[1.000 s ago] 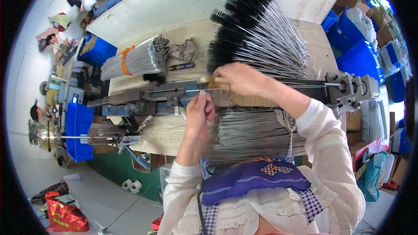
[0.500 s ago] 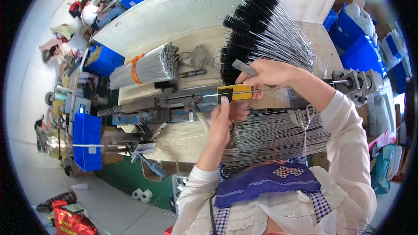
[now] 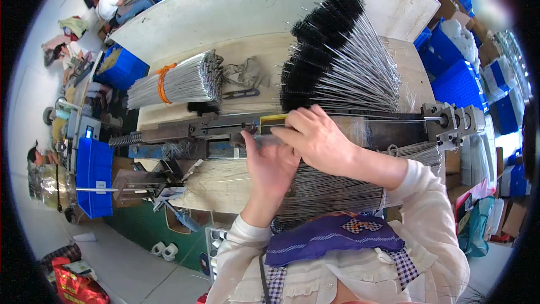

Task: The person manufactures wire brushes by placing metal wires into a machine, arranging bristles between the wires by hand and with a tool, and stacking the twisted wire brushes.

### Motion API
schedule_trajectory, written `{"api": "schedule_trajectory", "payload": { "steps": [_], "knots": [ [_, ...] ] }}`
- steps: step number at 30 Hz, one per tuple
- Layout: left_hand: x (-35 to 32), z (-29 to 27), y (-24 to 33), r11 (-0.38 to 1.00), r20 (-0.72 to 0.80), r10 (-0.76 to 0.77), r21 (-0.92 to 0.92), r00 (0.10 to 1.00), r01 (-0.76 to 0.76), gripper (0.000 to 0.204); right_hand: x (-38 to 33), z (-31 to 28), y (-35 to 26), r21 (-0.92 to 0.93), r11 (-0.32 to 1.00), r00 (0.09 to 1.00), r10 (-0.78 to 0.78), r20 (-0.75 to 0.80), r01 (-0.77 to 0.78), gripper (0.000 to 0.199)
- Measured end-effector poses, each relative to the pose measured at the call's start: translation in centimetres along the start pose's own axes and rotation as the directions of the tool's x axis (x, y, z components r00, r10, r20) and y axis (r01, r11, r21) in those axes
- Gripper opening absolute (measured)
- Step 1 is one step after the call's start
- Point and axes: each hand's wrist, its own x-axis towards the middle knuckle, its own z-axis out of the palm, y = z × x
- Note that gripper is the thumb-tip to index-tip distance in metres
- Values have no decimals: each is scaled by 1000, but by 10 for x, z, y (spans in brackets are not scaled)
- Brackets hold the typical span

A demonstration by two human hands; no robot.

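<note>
A yellow block [image 3: 272, 119] sits on the long metal bench machine [image 3: 216, 125], mostly covered by my right hand. My right hand [image 3: 322, 142] is over the block, its fingers bent and pressed together; what they grip, if anything, is hidden. Just below the machine's rail, my left hand [image 3: 270, 164] has its palm showing and its thumb stretched away; its other fingers are partly behind my right hand. A thin metal rod [image 3: 388, 119] runs along the rail to the clamp head [image 3: 450, 124] at the right. The flat grey metal bar is out of sight.
Black-bristled wire brushes [image 3: 323, 39] lie fanned out behind the machine. Left of them are a tied bundle of wires [image 3: 180, 81], a grey rag [image 3: 243, 72] and dark snips [image 3: 242, 93]. Loose wires [image 3: 337, 191] lie nearest me. Blue bins [image 3: 458, 87] stand at the right.
My right hand has come down and left onto the yellow block, and the flat grey bar it held no longer shows. My left hand has turned palm up. The whole view has shifted slightly.
</note>
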Motion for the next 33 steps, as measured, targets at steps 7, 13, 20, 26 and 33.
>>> {"api": "schedule_trajectory", "payload": {
  "steps": [7, 13, 20, 26, 33],
  "knots": [
    [3, 33, -12, 910, -333, 270, 394, 904, -127, 90, 14, 5, 58, 326, 912, 962, 196, 191, -251, 10],
    [5, 36, -11, 893, -331, 254, 442, 909, -88, 92, 7, -14, 50, 139, 985, 988, 89, 130, -107, 9],
    [5, 16, -6, 941, -167, 168, 322, 972, -107, 87, 8, -20, 34, 113, 994, 998, -13, 55, 7, 7],
    [1, 28, -14, 923, -239, 221, 363, 946, -124, 89, 23, -15, 45, 266, 963, 991, 75, -113, -43, 8],
    [4, 35, -17, 868, -296, 305, 478, 905, -136, 88, 13, -7, 57, 238, 961, 985, 114, 129, -142, 11]
  ]
}}
